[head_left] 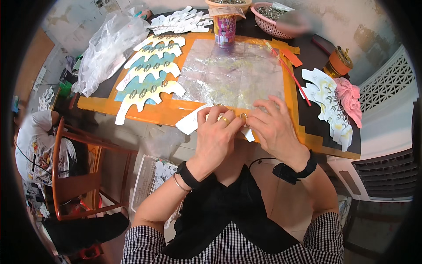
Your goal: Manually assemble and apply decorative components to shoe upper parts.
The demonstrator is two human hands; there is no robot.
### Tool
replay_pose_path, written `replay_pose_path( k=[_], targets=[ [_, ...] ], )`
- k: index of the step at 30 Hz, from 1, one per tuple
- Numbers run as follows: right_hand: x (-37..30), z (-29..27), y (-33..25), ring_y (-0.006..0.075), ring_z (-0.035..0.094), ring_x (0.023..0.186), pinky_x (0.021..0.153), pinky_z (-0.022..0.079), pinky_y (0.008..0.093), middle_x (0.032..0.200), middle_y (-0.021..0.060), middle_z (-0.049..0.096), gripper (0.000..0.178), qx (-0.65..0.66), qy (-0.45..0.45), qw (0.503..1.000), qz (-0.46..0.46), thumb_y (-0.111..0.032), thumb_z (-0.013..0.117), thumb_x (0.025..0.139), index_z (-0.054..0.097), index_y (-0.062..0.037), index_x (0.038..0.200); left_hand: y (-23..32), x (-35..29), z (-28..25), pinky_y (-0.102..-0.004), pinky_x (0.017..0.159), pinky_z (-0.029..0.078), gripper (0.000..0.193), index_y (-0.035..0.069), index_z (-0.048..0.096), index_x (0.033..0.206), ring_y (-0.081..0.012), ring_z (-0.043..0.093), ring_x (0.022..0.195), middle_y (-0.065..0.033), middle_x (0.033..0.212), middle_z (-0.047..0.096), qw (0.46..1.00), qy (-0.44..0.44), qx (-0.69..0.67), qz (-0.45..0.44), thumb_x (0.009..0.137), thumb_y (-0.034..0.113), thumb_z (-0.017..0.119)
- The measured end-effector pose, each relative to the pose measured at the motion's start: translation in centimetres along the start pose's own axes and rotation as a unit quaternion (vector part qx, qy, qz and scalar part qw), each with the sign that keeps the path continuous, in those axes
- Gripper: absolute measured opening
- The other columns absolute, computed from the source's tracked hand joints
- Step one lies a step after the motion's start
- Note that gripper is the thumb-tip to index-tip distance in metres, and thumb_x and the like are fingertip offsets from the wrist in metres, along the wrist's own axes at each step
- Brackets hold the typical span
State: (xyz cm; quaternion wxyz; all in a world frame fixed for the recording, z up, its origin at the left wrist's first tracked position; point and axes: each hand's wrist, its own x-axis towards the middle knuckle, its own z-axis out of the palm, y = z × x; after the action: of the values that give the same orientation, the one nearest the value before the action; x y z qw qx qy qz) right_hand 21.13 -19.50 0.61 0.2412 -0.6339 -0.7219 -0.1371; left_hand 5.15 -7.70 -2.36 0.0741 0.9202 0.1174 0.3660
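Observation:
At the table's near edge, my left hand (218,134) is closed on a white cut-out strip (189,122), whose end sticks out to the left. Opposite it, my right hand (278,130) has thumb and forefinger pinched at a small metal ring (243,115) by the strip. The other fingers of that hand are raised and bent. My fingers hide most of the strip's middle. To the left lie several scalloped white-and-yellow strips (151,69) with metal rings on them, overlapping in a row.
An orange-taped board with a clear plastic sheet (228,66) covers the table. Beyond are a purple cup (225,31), a pink basket (263,22) of small metal parts and a plastic bag (110,44). A red stick (294,77), more strips (327,105) and pink cloth (348,99) lie right. Another person sits left.

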Motion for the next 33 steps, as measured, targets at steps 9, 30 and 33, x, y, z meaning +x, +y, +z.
replay_pose_path(
  k=[9,30,33],
  targets=[
    [-0.7,-0.2,-0.3,0.0279,0.058,0.12,0.113,0.036,0.0549,0.102,0.0071,0.064,0.009,-0.03,-0.006,1.0,-0.004,-0.006,0.065,0.084,0.065,-0.0037,0.092,0.1,-0.9,-1.2,-0.0542,0.117,0.032,0.034,0.011,0.07,0.107,-0.0269,0.057,0.12,-0.0036,0.111,0.066,0.998,-0.042,-0.031,0.022,0.079,0.027,0.08],
    [-3.0,0.0,-0.6,0.0315,0.052,0.133,0.116,0.037,0.0535,0.127,0.0107,0.062,0.037,-0.005,-0.028,0.999,0.026,-0.009,0.072,0.081,0.067,0.0,0.117,-2.0,-3.2,2.2,-0.0506,0.116,0.031,0.041,0.026,0.073,0.112,-0.0204,0.06,0.117,0.0043,0.12,0.064,0.993,0.019,0.053,0.1,0.073,0.02,0.083],
    [-2.9,0.2,-0.4,0.0317,0.053,0.131,0.115,0.038,0.0543,0.127,0.0103,0.062,0.036,0.014,-0.027,0.999,0.038,-0.008,0.072,0.079,0.068,-0.0005,0.115,-1.4,-2.7,2.0,-0.0492,0.114,0.036,0.034,0.023,0.071,0.11,-0.0193,0.063,0.112,0.0024,0.114,0.068,0.996,0.033,0.039,0.077,0.077,0.019,0.074]
  ],
)
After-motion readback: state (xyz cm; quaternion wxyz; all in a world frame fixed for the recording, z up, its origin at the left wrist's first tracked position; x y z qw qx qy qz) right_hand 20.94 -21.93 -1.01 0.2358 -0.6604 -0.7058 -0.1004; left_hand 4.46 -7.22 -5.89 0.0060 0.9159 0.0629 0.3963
